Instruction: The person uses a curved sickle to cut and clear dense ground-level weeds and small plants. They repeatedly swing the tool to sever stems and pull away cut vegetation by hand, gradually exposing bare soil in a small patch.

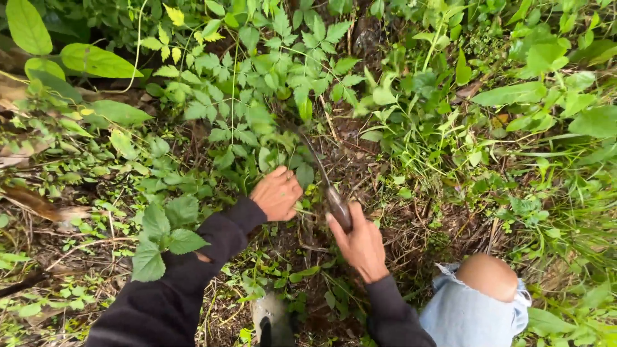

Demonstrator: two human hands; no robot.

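Weeds are standing thick over nearly the whole patch, and only a small strip of dark bare soil (pixel 308 247) is showing between the two arms, so by the look of it little clearing is done and most of the growth is left standing. The left hand (pixel 277 193) is closing in a fist around a bunch of thin stems (pixel 283 151) at the foot of a leafy green plant (pixel 257 96), the knuckles turning up toward the camera and the leaves spreading above and away from the person. The right hand (pixel 361 245) is gripping the wooden handle of a sickle (pixel 335 202), fingers wrapping fully around it; its dark, narrow blade is reaching up and to the left, the tip lying just beside the gathered stems and a little above the left fist. The two hands are sitting near each other but not touching, with the sickle handle between them. Both arms are wearing dark sleeves. A bare knee (pixel 490 276) is poking through torn pale jeans at the lower right, and the toe of a shoe (pixel 270 318) is resting on the soil below the hands. Tall grass (pixel 514 160) is filling the right side
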